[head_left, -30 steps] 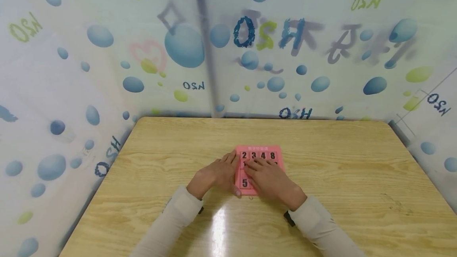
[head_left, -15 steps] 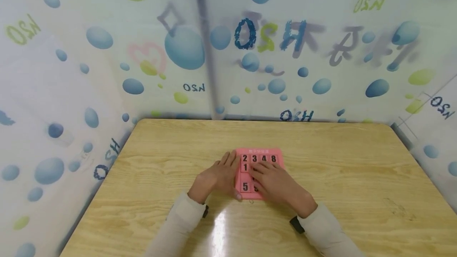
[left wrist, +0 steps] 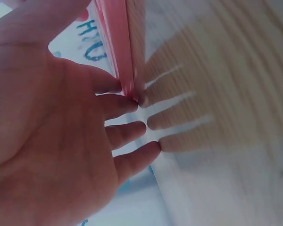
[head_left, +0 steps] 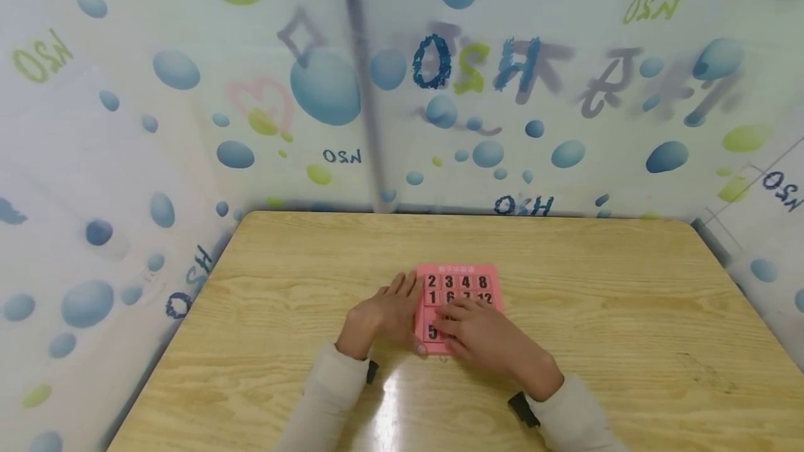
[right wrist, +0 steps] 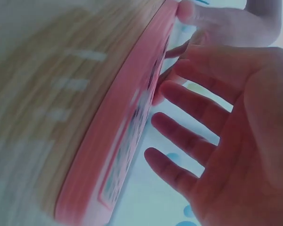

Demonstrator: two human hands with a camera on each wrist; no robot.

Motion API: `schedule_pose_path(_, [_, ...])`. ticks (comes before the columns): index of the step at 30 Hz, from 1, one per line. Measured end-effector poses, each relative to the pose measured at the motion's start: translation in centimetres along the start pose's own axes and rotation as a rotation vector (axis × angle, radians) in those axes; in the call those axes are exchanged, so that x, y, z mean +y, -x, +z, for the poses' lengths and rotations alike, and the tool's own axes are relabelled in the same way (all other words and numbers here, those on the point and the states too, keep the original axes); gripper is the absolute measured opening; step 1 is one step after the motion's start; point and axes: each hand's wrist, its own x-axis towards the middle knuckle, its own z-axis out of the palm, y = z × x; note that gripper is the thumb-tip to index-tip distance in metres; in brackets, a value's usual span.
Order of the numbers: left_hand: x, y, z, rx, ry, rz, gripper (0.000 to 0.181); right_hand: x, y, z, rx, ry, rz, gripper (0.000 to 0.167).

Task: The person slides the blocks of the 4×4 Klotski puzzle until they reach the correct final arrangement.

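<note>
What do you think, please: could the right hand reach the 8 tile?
Probably yes: the 8 tile is uncovered in the top row of the sliding number puzzle, just beyond the right hand.

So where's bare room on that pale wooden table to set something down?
Behind the flat pink numbered puzzle board up to the bubble-patterned backdrop, and from the cream sleeves out to the side edges, the table is bare. It's crowded at the board: left hand along its left edge, right hand over its lower right.

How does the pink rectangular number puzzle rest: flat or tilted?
Flat: the pink rectangular number puzzle shows digits upward, its lower edge meeting the wooden table.
</note>
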Motion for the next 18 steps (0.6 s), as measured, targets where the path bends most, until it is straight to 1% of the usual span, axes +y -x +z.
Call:
schedule_pose_path(3, [0.1, 0.2, 0.0, 0.011, 0.001, 0.003, 0.125, -0.6, -0.1, -0.1, 0.003, -0.005, -0.015, 0.033])
schedule_pose_path(8, [0.2, 0.1, 0.1, 0.020, 0.012, 0.009, 0.125, -0.9, 0.1, -0.3, -0.018, -0.016, -0.008, 0.029])
schedule_pose_path(13, [0.1, 0.0, 0.2, 0.010, 0.018, 0.004, 0.125, -1.0, 0.2, -0.2, -0.015, 0.004, -0.022, 0.025])
schedule_pose_path(18, [0.0, -0.1, 0.3, 0.004, 0.022, 0.000, 0.126, -1.4, 0.1, -0.4, -0.008, 0.009, -0.048, 0.026])
